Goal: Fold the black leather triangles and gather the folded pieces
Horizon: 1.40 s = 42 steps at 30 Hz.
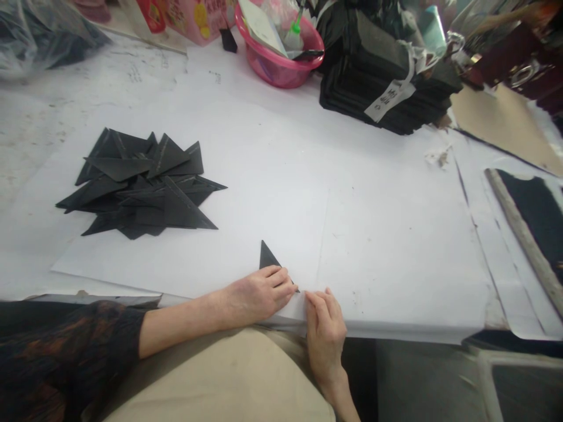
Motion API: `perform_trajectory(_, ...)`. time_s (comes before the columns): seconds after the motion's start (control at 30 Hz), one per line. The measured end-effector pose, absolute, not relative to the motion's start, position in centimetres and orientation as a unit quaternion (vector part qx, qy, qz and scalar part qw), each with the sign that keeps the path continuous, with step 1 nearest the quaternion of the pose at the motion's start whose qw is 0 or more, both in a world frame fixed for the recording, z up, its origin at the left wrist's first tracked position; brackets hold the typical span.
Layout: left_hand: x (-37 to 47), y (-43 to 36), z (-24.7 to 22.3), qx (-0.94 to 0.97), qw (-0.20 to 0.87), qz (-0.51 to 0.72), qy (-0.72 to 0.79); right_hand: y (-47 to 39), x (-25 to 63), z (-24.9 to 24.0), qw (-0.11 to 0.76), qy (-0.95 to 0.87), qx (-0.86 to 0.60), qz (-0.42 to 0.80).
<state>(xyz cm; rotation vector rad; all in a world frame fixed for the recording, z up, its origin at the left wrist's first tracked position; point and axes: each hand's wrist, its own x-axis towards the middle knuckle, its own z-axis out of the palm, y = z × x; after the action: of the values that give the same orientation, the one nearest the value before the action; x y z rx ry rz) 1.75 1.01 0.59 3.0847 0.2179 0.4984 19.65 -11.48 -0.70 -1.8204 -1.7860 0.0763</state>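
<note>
A black triangular piece (269,256) lies near the front edge of the white-covered table. My left hand (264,293) is closed over it, with curled fingers pressing it down and hiding its middle. One corner pokes out beyond the fingertips. Just right of that corner is my right hand (326,322), its thumb and fingers drawn together. Whatever that pinch holds, if anything, is too small or hidden to make out. To the left, a loose pile of similar black triangular pieces (145,187) is spread out, several with pale lines along an edge.
White paper (387,234) covers the table. A pink basin (281,70) with odds and ends stands at the back, beside a tied black stack (365,64) with a white label. Brown board (505,126) lies at the right. A clear plastic bag (44,35) sits back left.
</note>
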Motion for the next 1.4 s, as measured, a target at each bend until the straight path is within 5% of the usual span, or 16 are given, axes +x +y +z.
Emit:
perform_trajectory(1.03,1.3,0.6,-0.8,0.957,0.070,0.262,0.108,-12.4,19.4,0.0,0.246,-0.655,-0.715,-0.004)
perform_trajectory(1.4,1.2,0.6,-1.1,0.960,0.080,0.241,0.117,-9.4,17.1,1.6,0.152,-0.608,-0.776,0.064)
